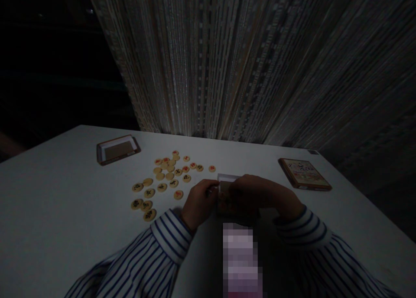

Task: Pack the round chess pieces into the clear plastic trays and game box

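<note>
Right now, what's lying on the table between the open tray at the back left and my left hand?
The head view shows scattered round game pieces, tan discs with red or dark markings, lying between the open tray and the left hand.

Shot very dim and underexposed. Lit faintly from above and ahead, with a weak sheen on the curtain [247,63] and the pale table [48,202]. Left background lost in black. Hands sunk in shadow, the held object hard to read. Bent outward toward the edges. Pixelated patch at bottom centre. Slightly soft and grainy throughout.
</note>
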The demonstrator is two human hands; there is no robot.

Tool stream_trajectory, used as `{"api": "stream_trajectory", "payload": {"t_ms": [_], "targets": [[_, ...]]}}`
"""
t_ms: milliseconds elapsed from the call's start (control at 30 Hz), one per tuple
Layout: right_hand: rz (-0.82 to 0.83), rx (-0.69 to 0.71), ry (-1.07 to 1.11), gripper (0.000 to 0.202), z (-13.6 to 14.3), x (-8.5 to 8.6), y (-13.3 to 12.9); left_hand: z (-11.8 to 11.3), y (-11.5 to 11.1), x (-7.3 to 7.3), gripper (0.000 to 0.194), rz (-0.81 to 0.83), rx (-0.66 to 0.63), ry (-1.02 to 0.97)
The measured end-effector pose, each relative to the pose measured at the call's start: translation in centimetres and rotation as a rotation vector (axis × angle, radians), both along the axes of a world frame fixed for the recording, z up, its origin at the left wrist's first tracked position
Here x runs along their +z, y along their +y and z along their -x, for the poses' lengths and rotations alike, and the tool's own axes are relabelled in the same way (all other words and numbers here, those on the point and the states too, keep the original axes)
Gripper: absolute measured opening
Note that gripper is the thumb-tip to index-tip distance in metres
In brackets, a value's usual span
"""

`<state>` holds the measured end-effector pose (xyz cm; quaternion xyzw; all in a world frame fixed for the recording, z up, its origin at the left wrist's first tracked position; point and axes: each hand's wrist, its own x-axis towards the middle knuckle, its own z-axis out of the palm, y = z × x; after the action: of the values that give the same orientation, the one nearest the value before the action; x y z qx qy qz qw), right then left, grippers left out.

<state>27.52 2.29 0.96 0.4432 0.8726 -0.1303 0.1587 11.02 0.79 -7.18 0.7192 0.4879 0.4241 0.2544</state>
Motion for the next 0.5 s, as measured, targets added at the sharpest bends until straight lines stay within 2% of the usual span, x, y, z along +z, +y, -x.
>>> {"api": "stream_trajectory", "payload": {"t_ms": [500], "targets": [[0.004, 0.019, 0.019, 0.021, 0.04, 0.08, -0.19, 0.03, -0.04, 0.03, 0.022, 0.002, -0.003, 0.011]]}}
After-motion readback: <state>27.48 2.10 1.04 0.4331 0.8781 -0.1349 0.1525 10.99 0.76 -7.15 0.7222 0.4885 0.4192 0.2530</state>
